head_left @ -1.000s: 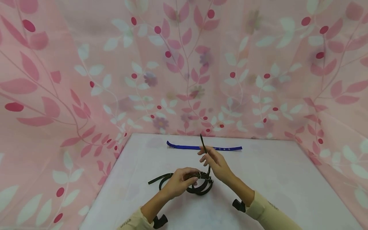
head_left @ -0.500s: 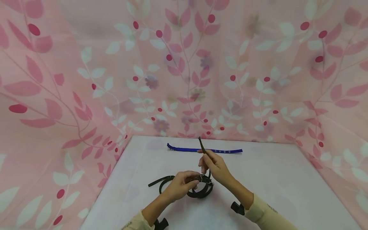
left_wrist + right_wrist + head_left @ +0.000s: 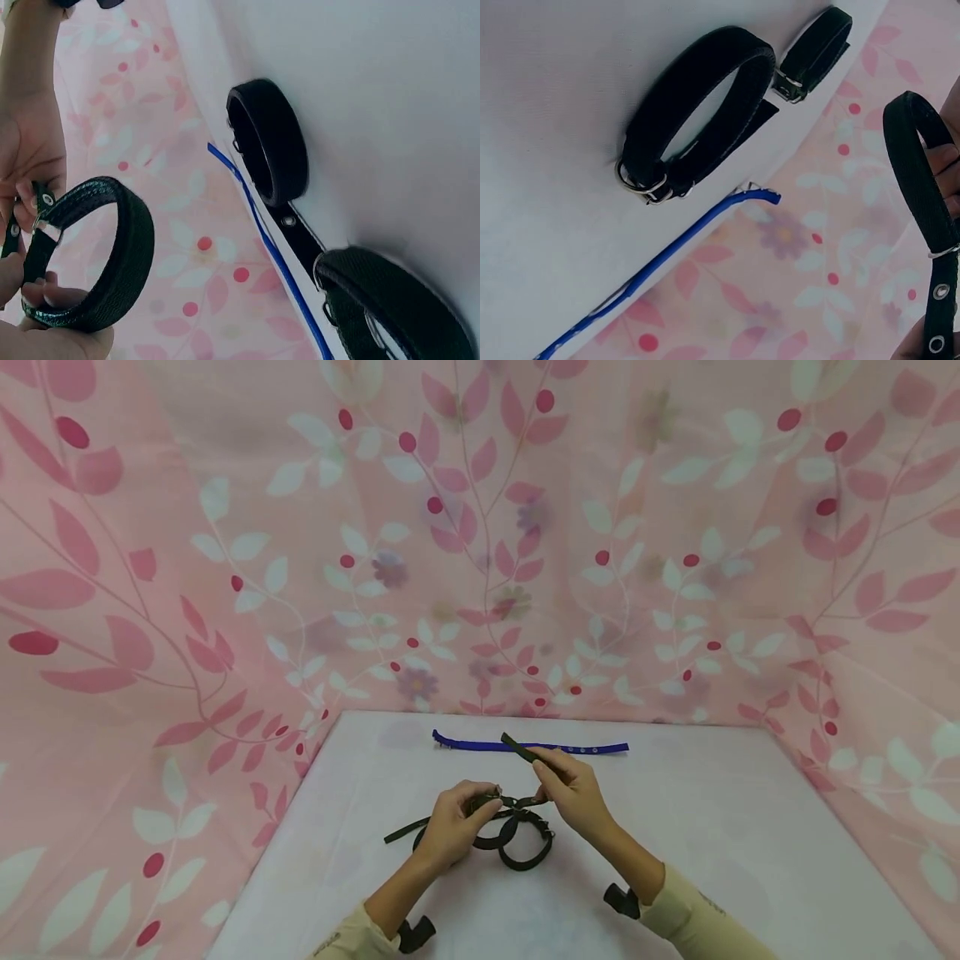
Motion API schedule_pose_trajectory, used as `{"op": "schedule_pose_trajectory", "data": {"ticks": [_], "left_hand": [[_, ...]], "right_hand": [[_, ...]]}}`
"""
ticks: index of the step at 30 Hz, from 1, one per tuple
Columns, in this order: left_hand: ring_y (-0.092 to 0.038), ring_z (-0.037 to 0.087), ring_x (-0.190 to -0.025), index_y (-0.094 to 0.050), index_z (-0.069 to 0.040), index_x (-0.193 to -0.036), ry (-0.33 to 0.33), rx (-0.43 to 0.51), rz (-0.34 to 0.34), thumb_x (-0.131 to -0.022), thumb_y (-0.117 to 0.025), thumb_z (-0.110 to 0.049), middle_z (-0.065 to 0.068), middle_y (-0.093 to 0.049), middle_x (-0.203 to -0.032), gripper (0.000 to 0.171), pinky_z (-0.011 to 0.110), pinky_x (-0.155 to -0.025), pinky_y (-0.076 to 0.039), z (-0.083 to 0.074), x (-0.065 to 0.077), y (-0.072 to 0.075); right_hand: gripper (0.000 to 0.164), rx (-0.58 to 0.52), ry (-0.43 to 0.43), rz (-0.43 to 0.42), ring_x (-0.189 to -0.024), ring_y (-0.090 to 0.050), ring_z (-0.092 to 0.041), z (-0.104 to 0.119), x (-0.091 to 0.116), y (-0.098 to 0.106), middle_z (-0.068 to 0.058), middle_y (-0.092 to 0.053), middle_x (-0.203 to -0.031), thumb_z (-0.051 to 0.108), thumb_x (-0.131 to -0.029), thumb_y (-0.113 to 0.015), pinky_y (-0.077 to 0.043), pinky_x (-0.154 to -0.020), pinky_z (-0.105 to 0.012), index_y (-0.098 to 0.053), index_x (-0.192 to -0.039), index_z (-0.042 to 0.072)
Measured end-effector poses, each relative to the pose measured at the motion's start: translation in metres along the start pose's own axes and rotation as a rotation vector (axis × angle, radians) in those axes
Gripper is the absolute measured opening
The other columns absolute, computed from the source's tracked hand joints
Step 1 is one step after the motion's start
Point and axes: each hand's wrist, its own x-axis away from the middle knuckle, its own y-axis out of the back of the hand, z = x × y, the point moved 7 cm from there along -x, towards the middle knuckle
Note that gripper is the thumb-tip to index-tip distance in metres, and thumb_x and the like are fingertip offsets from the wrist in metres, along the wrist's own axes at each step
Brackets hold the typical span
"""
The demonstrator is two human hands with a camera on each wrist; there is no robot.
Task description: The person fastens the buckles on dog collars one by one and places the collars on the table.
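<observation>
My left hand (image 3: 452,827) grips a dark green webbing collar (image 3: 139,247) near its buckle, its fingers curled into the loop. With thumb and fingers my right hand (image 3: 573,789) pinches the same collar's eyelet strap, whose free tail (image 3: 516,747) sticks out up and to the left. Metal eyelets (image 3: 941,292) and a metal ring show along that strap in the right wrist view. Just below the hands, a second dark collar (image 3: 527,865) is fastened in a ring on the table. Partly behind my left hand lies a third dark collar (image 3: 401,832), its tail pointing left.
A blue collar (image 3: 472,746) with eyelets lies stretched out along the back of the white table (image 3: 675,843). Pink leaf-patterned cloth (image 3: 480,568) hangs behind and on both sides. A black wrist camera (image 3: 621,900) is strapped at the right sleeve.
My left hand has moved slightly left and up, drawing the held loop partly off the collar ring below. The strap tail in my right hand has swung from nearly upright to leaning left.
</observation>
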Motion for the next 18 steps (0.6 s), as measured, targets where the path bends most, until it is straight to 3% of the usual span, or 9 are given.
{"op": "schedule_pose_trajectory", "data": {"ticks": [8,13,18], "left_hand": [[-0.052,0.012,-0.083,-0.063,-0.008,-0.109,-0.196,-0.143,-0.141,-0.090,-0.058,-0.011,0.006,-0.059,-0.096,0.020,0.019,-0.067,-0.048,-0.022,0.000,0.011],[-0.049,0.011,-0.079,-0.063,-0.005,-0.109,-0.205,-0.125,-0.167,-0.090,-0.057,-0.009,0.005,-0.057,-0.094,0.020,0.019,-0.063,-0.045,-0.018,0.004,0.016],[-0.047,0.011,-0.077,-0.063,-0.003,-0.109,-0.245,-0.114,-0.176,-0.090,-0.058,-0.008,0.007,-0.056,-0.091,0.021,0.019,-0.060,-0.044,-0.021,0.005,0.017]], "right_hand": [[0.017,0.134,0.087,-0.010,-0.063,-0.061,-0.022,0.006,-0.001,0.000,-0.007,-0.055,-0.073,0.007,-0.088,-0.060,-0.055,-0.057,-0.027,-0.068,-0.102,0.002],[0.014,0.200,0.074,0.026,-0.059,-0.051,-0.010,0.003,0.007,-0.005,-0.006,-0.056,-0.070,0.007,-0.087,-0.062,-0.046,-0.049,-0.021,-0.070,-0.097,0.002],[0.013,0.215,0.089,0.067,-0.061,-0.049,-0.009,0.004,0.010,-0.010,-0.005,-0.055,-0.072,0.007,-0.086,-0.063,-0.045,-0.049,-0.020,-0.070,-0.096,0.004]]}}
